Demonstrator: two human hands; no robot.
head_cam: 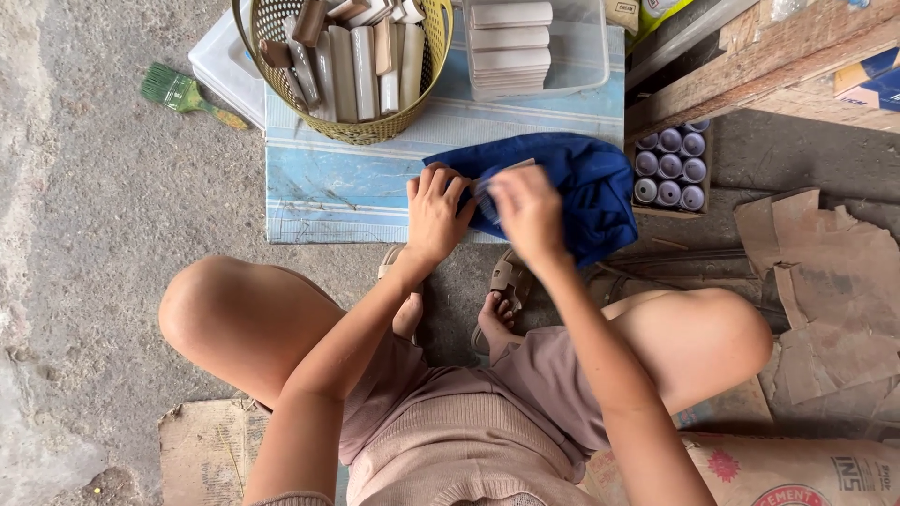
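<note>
- Your left hand (436, 211) sits at the centre of the frame, fingers curled down onto the near edge of the blue cloth (572, 187), pinning it and one end of a pale narrow bar (511, 169) that pokes out of the folds.
- Your right hand (527, 211) is just beside it, fingers closed over a bunch of the same cloth and pressed against the bar; the hand is blurred, so how tightly it grips I cannot tell.
- The bar lies mid-frame on the blue-striped board (347, 187) that serves as your table, mostly wrapped in cloth.
- Judging by how things lie, you are part-way through: the clear plastic tub (591, 47) at upper centre holds a neat stack of similar pale bars, seemingly the finished ones.
- The yellow woven basket (433, 56) at upper left is still full of loose, dusty-looking bars, so a good deal appears to be left.
- A green brush (183, 94) lies untouched on the concrete floor (94, 234) at far left.
</note>
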